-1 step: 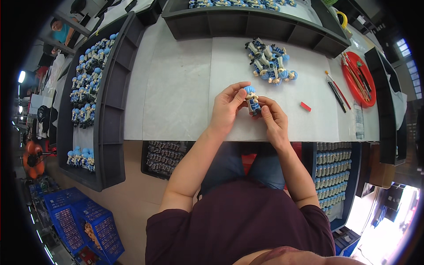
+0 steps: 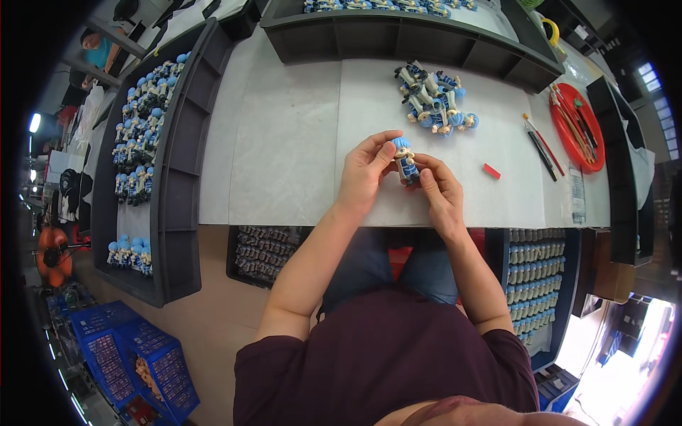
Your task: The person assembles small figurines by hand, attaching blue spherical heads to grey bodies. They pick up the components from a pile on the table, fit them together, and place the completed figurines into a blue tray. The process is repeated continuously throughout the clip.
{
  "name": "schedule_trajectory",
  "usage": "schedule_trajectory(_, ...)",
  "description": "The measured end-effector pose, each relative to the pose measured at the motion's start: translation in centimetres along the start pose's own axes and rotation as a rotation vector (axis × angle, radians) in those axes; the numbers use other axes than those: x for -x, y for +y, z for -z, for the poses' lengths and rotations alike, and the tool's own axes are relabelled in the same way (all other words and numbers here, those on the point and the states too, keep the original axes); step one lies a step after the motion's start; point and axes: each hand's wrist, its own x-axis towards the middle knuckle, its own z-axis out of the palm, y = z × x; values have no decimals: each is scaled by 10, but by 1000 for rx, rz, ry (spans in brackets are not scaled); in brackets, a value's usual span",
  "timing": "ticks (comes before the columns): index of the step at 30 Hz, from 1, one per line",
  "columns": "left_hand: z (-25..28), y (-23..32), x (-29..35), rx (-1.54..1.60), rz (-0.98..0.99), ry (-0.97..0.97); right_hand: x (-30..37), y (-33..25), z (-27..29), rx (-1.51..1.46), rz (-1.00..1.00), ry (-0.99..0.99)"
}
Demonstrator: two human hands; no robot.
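A small blue-haired figurine (image 2: 406,160) in a dark blue outfit is held upright over the near part of the white table. My left hand (image 2: 366,170) grips it by the head and side, thumb and fingers closed. From the other side, my right hand (image 2: 442,190) pinches its lower body near the dark feet. Beyond my hands lies a loose pile of similar figurines (image 2: 435,99), tumbled over one another. To the right of my right hand rests a small red block (image 2: 491,171).
A grey crate (image 2: 186,170) of figurines stands at the left, another crate (image 2: 398,39) along the far side. At the right are a red oval dish (image 2: 592,160) with brushes, and loose brushes (image 2: 543,148). Trays of figurines (image 2: 536,284) sit below the table edge. Blue baskets (image 2: 135,355) stand lower left.
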Motion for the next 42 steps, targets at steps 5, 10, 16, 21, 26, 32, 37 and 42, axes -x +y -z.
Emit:
schedule_trajectory(5, 0, 0, 0, 34, 14, 33, 1, 2, -2, 4, 20, -31)
schedule_trajectory(10, -4, 3, 0, 36, 30, 65, 1, 2, -1, -15, 5, -32)
schedule_trajectory(16, -2, 1, 0, 36, 22, 44, 0, 4, -1, 13, 25, -28)
schedule_trajectory(21, -1, 3, 0, 38, 28, 15, 1, 2, -3, -24, 2, 10)
schedule_trajectory(26, -5, 3, 1, -119, 4, 34, 3, 8, -2, 47, 96, 120)
schedule_trajectory(32, 2, 2, 0, -14, -29, 6, -1, 0, -4, -20, 132, 140)
schedule_trajectory(37, 3, -1, 0, -36, -92, -72, -2, 0, -3, -49, 30, 159)
schedule_trajectory(42, 0, 2, 0, -35, -96, -56, -2, 7, -1, -38, 78, 155)
